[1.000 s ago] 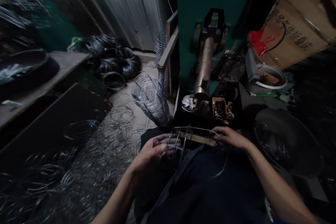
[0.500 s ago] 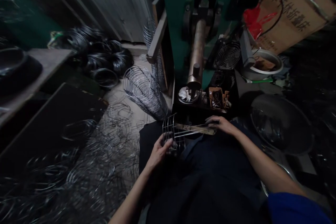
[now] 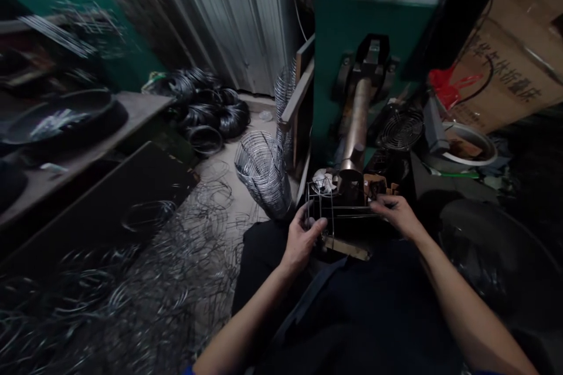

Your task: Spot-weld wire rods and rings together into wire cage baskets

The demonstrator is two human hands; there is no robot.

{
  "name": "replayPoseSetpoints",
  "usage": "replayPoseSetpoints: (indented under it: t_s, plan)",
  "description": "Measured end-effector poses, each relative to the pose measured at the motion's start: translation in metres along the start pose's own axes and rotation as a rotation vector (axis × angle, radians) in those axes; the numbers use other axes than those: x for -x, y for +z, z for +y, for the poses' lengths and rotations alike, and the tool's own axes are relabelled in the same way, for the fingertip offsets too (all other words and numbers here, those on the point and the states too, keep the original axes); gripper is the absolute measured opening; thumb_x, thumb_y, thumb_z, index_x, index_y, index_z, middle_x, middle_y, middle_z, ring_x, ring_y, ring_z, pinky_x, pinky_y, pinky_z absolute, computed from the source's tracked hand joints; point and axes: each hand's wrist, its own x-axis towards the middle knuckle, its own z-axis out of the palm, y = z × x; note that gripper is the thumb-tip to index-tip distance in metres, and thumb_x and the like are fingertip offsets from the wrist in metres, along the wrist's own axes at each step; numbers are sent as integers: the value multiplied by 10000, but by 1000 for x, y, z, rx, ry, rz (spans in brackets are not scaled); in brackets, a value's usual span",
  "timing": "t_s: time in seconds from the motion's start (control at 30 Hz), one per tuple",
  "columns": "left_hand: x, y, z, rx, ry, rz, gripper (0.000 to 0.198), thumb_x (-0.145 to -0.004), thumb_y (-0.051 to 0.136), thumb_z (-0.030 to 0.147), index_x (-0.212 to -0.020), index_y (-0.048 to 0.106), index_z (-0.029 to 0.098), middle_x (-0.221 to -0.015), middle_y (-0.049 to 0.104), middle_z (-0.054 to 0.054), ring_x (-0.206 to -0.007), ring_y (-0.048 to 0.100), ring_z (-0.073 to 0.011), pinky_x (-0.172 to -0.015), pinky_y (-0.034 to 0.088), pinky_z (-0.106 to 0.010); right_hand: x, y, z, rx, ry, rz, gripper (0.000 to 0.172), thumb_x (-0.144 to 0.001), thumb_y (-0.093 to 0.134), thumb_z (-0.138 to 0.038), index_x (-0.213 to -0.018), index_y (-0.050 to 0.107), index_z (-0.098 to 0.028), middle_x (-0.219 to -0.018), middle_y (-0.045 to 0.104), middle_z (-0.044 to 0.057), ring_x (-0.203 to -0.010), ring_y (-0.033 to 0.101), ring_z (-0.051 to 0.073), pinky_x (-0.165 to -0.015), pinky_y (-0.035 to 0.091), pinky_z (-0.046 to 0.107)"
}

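My left hand (image 3: 302, 239) is closed around one end of a small wire frame (image 3: 333, 224) made of bent, crossing wires. Long thin rods (image 3: 349, 208) run from that end to the right. My right hand (image 3: 398, 214) pinches their far end between thumb and fingers. The frame is held level above my lap, just below the tip of a thick metal machine arm (image 3: 357, 123), apart from it as far as I can see. A flat wooden piece (image 3: 349, 248) lies beneath the frame.
A tall stack of wire rings (image 3: 264, 173) leans left of the green machine (image 3: 332, 29). Loose wire pieces (image 3: 176, 281) cover the floor at left. Black wire coils (image 3: 206, 105) lie by the metal wall. A large dark basin (image 3: 492, 263) and a metal bowl (image 3: 484, 155) are at right.
My view has shifted, showing more of the machine's control panel. Both hands have brought the wire frame up and forward, closer beneath the machine arm, and the rods are now nearly level.
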Motion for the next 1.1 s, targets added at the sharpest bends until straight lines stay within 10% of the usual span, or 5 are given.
replayPoseSetpoints:
  t_s: [1.1]
  plan:
    - [-25,28,4,65,-1,-4,971,-674,852,450,-1477,403,140,-591,452,105,-418,456,-69,-388,491,-220,-35,-16,7,8,57,44,606,-716,739,-647,-527,368,-207,-553,329,-41,-555,306,115,-528,239,267]
